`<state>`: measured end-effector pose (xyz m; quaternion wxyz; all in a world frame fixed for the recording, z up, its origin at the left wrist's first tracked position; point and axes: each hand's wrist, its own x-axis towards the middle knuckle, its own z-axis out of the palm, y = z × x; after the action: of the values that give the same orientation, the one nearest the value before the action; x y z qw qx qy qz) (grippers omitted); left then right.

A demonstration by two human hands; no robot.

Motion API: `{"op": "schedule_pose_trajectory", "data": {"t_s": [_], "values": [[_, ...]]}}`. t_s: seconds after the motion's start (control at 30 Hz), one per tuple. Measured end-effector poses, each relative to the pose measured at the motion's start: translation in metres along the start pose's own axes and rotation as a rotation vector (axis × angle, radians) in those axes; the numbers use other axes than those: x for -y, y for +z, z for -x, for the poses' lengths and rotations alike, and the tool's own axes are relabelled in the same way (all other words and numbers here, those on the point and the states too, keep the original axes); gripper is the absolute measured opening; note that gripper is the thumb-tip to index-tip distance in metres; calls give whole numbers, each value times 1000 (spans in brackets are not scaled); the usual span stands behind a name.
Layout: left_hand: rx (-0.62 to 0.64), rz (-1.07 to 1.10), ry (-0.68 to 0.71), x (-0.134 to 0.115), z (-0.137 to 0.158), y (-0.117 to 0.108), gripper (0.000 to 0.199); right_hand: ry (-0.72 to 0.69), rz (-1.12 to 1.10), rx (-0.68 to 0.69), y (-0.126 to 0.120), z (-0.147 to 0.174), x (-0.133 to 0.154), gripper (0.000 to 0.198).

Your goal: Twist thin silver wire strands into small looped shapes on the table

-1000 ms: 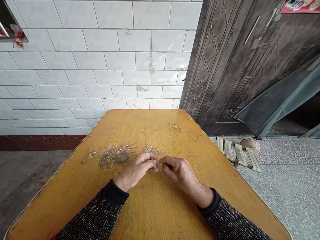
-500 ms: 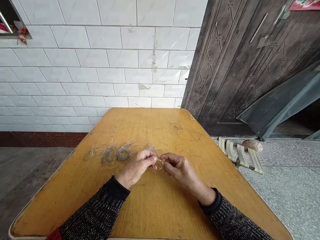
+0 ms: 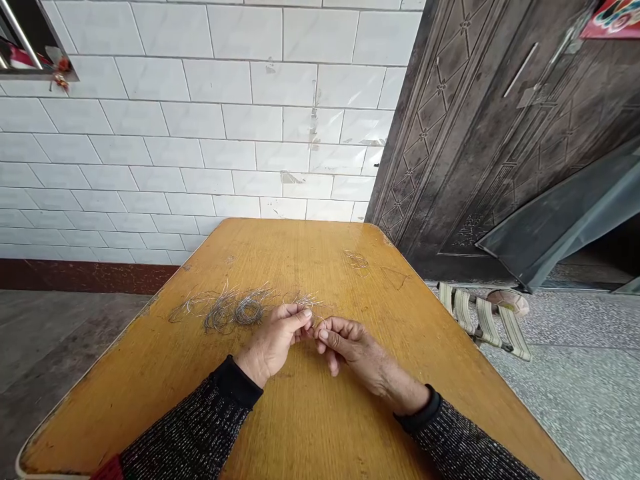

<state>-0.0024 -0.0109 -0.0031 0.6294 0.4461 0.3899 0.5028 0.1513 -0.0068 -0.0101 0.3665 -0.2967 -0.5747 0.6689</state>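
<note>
My left hand [image 3: 280, 337] pinches a thin piece of wire [image 3: 320, 321] between thumb and forefinger, over the middle of the table. Close against it on the right, my right hand [image 3: 353, 343] grips the same wire, which bends in a small curve between the fingertips. Just beyond my left hand lie coils of thin grey wire: a round coil [image 3: 249, 310], a looser bundle [image 3: 219, 313] and a spread tangle [image 3: 193, 303]. Some silvery wire ends [image 3: 305, 298] show behind my left fingers; the rest of that bunch is hidden.
The wooden table [image 3: 300, 427] reaches to a white tiled wall [image 3: 240, 120]. Small loops of thin wire [image 3: 356, 261] and a bent strand [image 3: 397, 277] lie at its far right. Right of the table are a dark door [image 3: 465, 133] and a low striped-strap stool [image 3: 485, 320].
My right hand has turned and moved slightly down, its lower fingers now hanging. The wire between the hands now shows a curve. The view has shifted a little.
</note>
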Motion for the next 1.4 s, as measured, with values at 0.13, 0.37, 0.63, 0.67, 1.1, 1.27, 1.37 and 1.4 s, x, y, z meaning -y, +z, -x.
{"op": "schedule_pose_trajectory", "data": {"t_s": [0.13, 0.37, 0.63, 0.67, 1.1, 1.27, 1.37, 1.4], "values": [[95, -79, -46, -2, 0, -3, 26, 56, 72, 55, -4, 1, 1, 35], [129, -242, -127, -8, 6, 1, 22, -23, 316, 53, -23, 1, 8, 29], [328, -613, -153, -11, 15, 15, 14, -338, 465, -109, -23, 0, 17, 29], [350, -637, -145, -11, 15, 15, 14, -349, 472, -66, -21, 0, 16, 26], [321, -711, -158, -11, 14, 20, 13, -255, 531, 61, -17, 4, 24, 21], [308, -676, -199, -11, 14, 20, 5, -272, 692, -32, -21, 6, 24, 14], [339, -662, -201, -12, 14, 20, 8, -264, 635, 110, -23, 5, 22, 18], [347, -655, -199, -12, 14, 19, 10, -265, 613, 147, -23, 4, 21, 19]]}}
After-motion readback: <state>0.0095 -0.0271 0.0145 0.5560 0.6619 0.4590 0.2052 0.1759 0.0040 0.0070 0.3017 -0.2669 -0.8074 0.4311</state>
